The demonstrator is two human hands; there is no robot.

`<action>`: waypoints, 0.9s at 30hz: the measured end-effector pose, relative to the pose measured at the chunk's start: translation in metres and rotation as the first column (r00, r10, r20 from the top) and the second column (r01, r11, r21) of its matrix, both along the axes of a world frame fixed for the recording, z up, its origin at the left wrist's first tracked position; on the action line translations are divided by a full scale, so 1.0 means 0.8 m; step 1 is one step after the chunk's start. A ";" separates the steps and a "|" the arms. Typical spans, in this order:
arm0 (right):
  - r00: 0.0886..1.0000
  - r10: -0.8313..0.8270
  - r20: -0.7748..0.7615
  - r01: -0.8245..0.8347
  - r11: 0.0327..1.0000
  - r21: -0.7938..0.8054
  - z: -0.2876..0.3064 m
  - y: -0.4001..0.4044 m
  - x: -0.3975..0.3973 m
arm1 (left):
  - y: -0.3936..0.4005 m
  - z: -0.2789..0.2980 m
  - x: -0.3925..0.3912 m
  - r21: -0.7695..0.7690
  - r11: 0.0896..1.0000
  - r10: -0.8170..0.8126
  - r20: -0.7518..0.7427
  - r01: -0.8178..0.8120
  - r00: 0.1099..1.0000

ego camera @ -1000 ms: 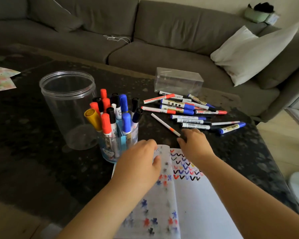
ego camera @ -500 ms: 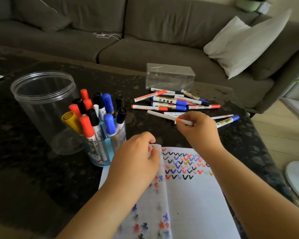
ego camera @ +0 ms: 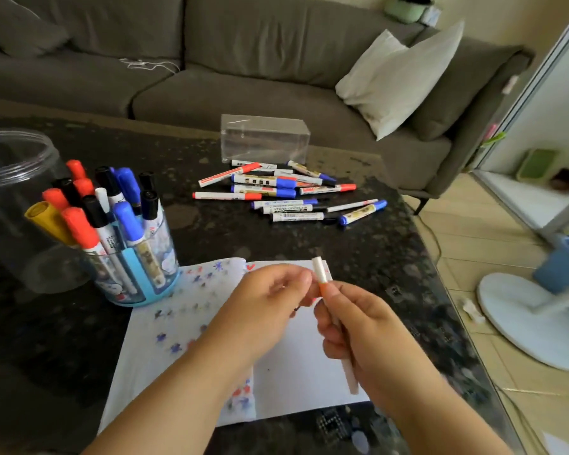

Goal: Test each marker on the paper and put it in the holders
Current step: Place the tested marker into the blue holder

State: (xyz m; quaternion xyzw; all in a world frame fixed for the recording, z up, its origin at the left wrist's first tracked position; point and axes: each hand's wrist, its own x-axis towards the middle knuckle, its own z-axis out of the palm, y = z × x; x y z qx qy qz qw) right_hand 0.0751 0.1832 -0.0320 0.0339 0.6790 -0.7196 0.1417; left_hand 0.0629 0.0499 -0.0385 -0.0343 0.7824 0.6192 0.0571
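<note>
Above the paper (ego camera: 296,366), thin marker (ego camera: 322,277) in right hand (ego camera: 358,326), left hand (ego camera: 270,300) at cap

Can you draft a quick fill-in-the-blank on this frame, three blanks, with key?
1. The right hand holds a thin white marker with an ____ band.
2. The left hand pinches that marker's ____.
3. The yellow-capped marker stands in the ____ holder.

Missing words: orange; cap; blue
</note>
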 end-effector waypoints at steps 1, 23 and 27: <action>0.999 0.036 0.018 -0.036 0.999 -0.020 0.000 -0.001 0.000 | 0.004 -0.003 -0.001 0.074 0.997 -0.004 0.022 0.003 1.000; 0.915 0.212 -0.342 0.130 0.650 0.749 -0.021 0.004 0.003 | -0.009 -0.013 -0.023 0.451 0.718 0.441 0.296 -0.531 0.848; 0.974 0.110 -0.198 0.027 0.810 0.586 -0.010 0.015 -0.008 | -0.023 -0.016 -0.018 0.302 0.841 0.402 0.208 -0.450 0.892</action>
